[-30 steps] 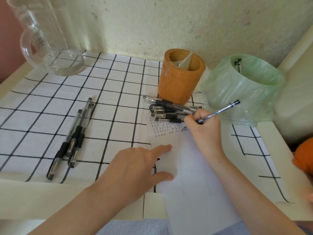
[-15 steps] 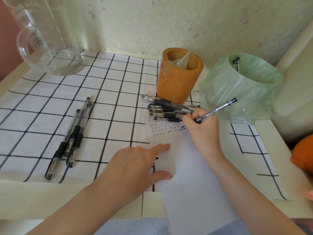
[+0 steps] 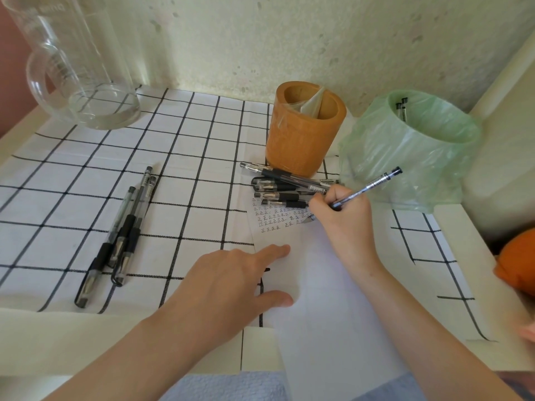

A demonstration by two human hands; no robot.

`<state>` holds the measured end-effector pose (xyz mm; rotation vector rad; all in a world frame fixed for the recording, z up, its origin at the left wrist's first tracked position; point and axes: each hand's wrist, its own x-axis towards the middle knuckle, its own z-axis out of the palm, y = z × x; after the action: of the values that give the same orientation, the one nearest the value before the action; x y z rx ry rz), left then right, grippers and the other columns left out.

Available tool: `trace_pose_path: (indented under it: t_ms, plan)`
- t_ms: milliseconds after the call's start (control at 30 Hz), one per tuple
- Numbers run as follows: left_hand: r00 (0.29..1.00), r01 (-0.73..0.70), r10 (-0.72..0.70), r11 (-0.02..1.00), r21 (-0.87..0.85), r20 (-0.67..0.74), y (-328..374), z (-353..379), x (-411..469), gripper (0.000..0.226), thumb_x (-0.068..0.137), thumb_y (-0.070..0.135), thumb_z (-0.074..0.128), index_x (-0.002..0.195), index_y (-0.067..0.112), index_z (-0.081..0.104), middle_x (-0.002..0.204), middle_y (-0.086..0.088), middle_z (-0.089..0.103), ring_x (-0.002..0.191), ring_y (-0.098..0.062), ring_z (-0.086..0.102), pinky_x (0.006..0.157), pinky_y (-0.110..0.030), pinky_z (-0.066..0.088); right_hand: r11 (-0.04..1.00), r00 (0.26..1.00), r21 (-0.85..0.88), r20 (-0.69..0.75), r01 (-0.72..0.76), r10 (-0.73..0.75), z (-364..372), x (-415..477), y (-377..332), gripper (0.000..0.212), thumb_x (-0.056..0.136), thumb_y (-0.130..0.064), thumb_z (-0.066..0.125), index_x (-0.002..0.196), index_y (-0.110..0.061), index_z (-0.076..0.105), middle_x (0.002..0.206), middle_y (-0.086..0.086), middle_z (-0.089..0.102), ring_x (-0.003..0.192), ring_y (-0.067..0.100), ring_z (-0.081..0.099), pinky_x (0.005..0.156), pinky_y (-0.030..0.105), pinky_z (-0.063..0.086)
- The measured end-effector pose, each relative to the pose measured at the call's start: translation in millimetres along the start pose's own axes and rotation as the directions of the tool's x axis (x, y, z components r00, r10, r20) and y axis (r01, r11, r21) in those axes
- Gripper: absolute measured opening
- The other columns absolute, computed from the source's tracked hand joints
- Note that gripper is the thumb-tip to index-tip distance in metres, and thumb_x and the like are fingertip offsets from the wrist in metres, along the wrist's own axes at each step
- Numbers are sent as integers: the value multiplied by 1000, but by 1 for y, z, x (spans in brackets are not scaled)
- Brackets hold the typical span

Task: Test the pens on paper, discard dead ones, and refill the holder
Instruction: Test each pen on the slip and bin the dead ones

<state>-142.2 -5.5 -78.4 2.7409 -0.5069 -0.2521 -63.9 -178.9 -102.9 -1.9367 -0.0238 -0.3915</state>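
Right hand (image 3: 344,215): fingers clamped on pen (image 3: 365,190), tip on paper (image 3: 318,285) beside rows of test marks. Left hand (image 3: 220,287): fingers apart, flat, pressing paper's left edge. Heap of pens (image 3: 283,188) just beyond marks, at foot of wooden holder (image 3: 304,134). Green-bagged bin (image 3: 411,151) right of holder, pens inside. Three pens (image 3: 124,230) on checked cloth (image 3: 86,169), left. Glass jug (image 3: 78,68) at far-left corner of desk (image 3: 58,342).

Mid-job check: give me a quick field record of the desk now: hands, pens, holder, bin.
right hand: grips a pen, tip at the marks on the paper
left hand: flat, presses the paper's left edge
pen pile: lies before the holder, at the paper's top
three pens: lie together on the checked cloth, left
holder: upright, no pens seen inside
green bin: bag-lined, pen ends show inside
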Motion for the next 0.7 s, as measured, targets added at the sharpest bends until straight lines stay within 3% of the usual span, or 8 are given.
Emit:
trace_pose_path:
  t_ms: [200, 533, 700]
  plan:
    - [1000, 1, -1, 1000, -1, 14, 0, -1, 0, 63, 81, 66, 44, 137, 51, 19, 58, 13, 38, 62, -7, 38, 52, -11, 25, 1000, 1000, -5, 5, -18, 18, 0, 1, 1, 37, 79, 4, 58, 54, -9, 35, 45, -8, 27, 49, 7, 26, 46, 15, 26]
    - [1000, 1, -2, 1000, 9, 17, 0, 0, 1, 63, 81, 66, 43, 137, 51, 18, 61, 12, 41, 67, -7, 41, 58, -19, 29, 1000, 1000, -6, 21, -12, 12, -1, 0, 0, 36, 80, 3, 58, 54, -7, 36, 49, 1, 31, 51, 10, 29, 47, 16, 28]
    - [1000, -5, 4, 1000, 19, 18, 0, 0, 0, 64, 81, 66, 42, 138, 51, 18, 60, 11, 41, 66, -7, 41, 56, -19, 28, 987, 993, 119, -25, -109, 112, -4, 5, 4, 38, 75, -9, 58, 46, -22, 36, 46, -5, 31, 51, 14, 28, 47, 23, 25]
